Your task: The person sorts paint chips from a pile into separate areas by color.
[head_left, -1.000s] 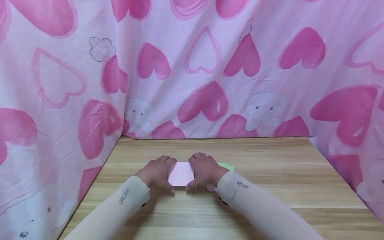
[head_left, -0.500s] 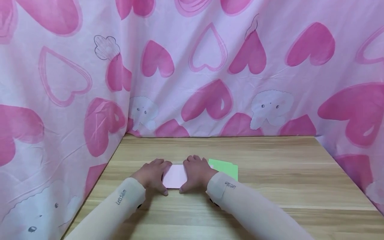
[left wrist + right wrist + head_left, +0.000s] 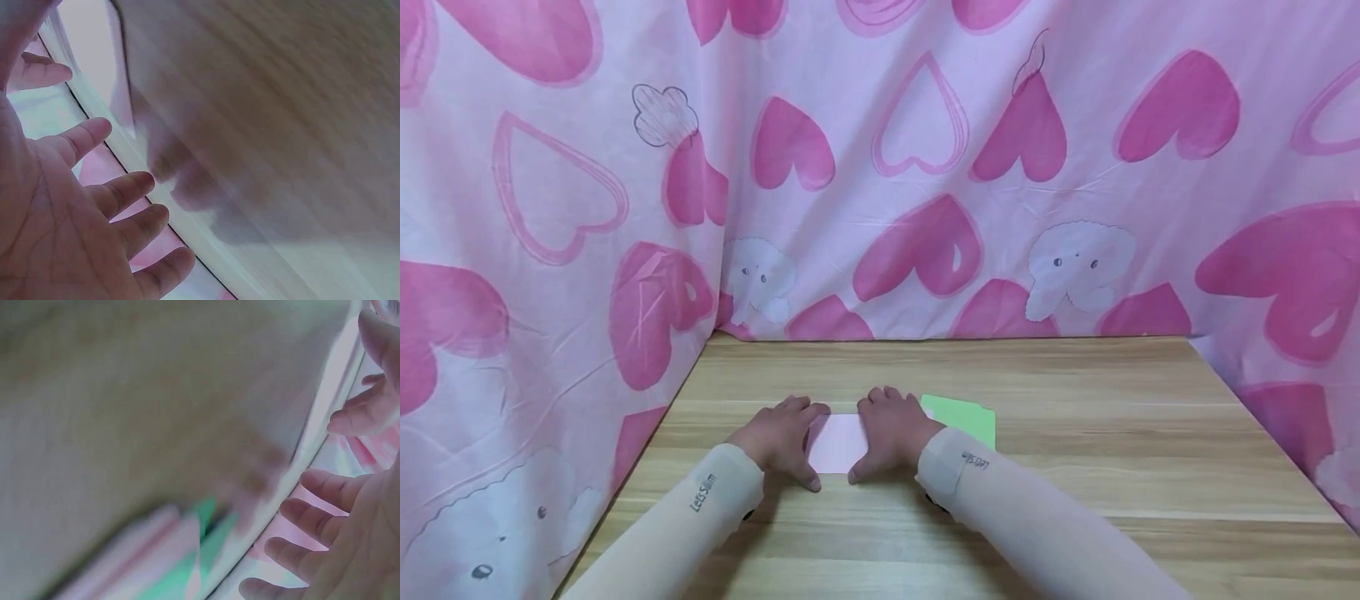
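The pale pink rectangle (image 3: 838, 445) lies between left grip (image 3: 777, 436) and right grip (image 3: 895, 433); both released; fingers spread.

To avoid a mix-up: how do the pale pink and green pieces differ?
The pale pink piece is between left hand and right hand; the green piece lies right of them. Pink's near edge looks straight, green's far edge stepped. The right hand partly hides both.

Lettering (image 3: 703, 493) reading "Let's Slim" stands on the left sleeve (image 3: 662, 527) and right sleeve (image 3: 1045, 521).
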Demonstrator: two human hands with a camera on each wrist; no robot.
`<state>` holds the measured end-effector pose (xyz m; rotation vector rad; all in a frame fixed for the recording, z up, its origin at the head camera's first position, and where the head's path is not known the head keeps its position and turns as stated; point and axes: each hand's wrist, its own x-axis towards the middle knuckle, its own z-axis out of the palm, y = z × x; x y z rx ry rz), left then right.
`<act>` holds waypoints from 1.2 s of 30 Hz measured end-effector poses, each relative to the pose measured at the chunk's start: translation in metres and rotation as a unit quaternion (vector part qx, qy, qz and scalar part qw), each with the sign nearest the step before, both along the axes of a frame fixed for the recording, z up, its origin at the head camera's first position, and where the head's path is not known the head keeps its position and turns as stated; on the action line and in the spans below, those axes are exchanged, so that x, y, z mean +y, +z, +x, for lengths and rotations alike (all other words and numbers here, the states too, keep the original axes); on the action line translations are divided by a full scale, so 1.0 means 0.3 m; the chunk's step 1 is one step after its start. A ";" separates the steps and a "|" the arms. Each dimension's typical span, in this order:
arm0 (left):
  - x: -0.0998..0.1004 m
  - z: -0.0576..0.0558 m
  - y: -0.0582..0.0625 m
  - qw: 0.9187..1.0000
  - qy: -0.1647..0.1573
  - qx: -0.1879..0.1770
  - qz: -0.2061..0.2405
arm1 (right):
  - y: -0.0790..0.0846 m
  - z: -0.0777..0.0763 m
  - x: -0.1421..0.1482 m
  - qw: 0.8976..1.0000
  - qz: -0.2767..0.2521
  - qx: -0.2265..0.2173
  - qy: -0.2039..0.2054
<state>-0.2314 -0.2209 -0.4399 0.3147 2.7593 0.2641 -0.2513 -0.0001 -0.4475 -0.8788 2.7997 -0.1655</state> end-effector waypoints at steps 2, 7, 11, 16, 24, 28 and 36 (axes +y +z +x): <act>0.015 -0.001 0.003 1.000 -0.004 0.004 0.000 | 0.013 -0.004 0.019 1.000 0.002 0.004 -0.002; 0.077 -0.012 0.016 0.999 -0.039 0.035 0.005 | 0.056 -0.021 0.093 1.000 0.011 0.024 -0.012; 0.156 -0.032 0.030 0.996 -0.074 0.049 0.012 | 0.085 -0.036 0.179 0.999 0.004 0.027 -0.032; 0.281 -0.055 0.050 0.992 -0.111 0.053 0.019 | 0.099 -0.048 0.297 0.998 -0.013 0.019 -0.062; 0.446 -0.079 0.049 0.989 -0.134 0.066 0.011 | 0.062 -0.034 0.470 0.996 -0.025 0.018 -0.088; 0.499 -0.097 0.026 0.989 -0.131 0.064 0.009 | 0.024 -0.020 0.540 0.995 -0.031 0.016 -0.095; 0.568 -0.119 -0.004 0.990 -0.133 0.041 -0.005 | -0.025 0.015 0.620 0.992 -0.038 -0.012 -0.118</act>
